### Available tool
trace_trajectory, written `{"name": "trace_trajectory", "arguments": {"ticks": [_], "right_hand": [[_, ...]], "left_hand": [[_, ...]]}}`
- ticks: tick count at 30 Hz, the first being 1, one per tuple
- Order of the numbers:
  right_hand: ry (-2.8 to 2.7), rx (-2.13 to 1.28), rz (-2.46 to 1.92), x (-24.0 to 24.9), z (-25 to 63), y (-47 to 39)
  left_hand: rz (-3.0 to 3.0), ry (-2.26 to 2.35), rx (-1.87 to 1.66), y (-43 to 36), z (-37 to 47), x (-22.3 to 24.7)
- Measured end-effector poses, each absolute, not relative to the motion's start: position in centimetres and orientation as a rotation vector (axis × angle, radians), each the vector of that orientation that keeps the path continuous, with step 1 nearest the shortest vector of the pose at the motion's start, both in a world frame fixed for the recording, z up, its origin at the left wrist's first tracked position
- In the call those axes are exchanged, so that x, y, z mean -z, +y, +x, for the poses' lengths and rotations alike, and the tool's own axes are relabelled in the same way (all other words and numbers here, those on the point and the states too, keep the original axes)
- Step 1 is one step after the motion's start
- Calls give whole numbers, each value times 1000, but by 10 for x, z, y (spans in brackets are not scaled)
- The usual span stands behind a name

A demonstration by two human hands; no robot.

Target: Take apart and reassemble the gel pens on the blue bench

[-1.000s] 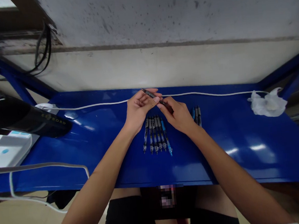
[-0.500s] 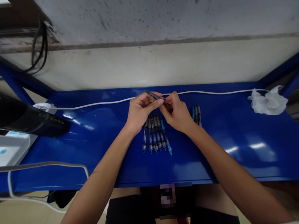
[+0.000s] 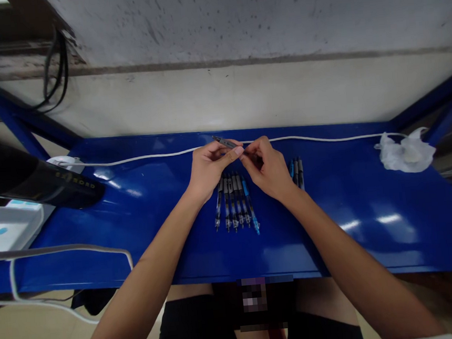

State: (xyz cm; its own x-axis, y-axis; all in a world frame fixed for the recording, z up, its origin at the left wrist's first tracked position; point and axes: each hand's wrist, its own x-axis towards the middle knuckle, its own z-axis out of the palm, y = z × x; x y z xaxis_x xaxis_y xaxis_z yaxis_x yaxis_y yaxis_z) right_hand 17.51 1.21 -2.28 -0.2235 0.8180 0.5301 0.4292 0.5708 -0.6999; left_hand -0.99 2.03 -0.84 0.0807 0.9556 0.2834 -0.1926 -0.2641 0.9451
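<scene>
Between the thumb and fingers of my left hand (image 3: 205, 172) is a pen (image 3: 224, 142) with a grey grip, slanting down to the right. My right hand (image 3: 270, 170) is closed in a pinch at the pen's lower right end, which its fingers mostly hide. Just below the hands, several clear-barrelled pens (image 3: 232, 203) with grey grips lie side by side on the blue table (image 3: 151, 218). A blue pen (image 3: 249, 199) lies at the right of that row. Beyond my right wrist is a smaller group of pens (image 3: 296, 171), partly covered by the forearm.
A white cable (image 3: 149, 156) runs along the table's back, behind the hands. At the right lies a crumpled white plastic bag (image 3: 404, 153). A black cylinder (image 3: 52, 177) and a white box (image 3: 5, 228) are at the left, with another white cable (image 3: 78, 248) in front.
The pen has shifted slightly up and left in my left hand. Its dark lower end, visible before between my right fingers, is now mostly hidden. The pens on the table have stayed put.
</scene>
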Motion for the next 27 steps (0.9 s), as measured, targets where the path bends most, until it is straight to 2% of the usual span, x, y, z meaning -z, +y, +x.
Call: {"name": "trace_trajectory", "arguments": {"ticks": [4, 27], "right_hand": [[-1937, -425, -982, 20, 176, 13], [-1894, -437, -1005, 21, 176, 14]], "left_hand": [[1314, 855, -1395, 21, -12, 9], [1304, 864, -1418, 22, -12, 10]]}}
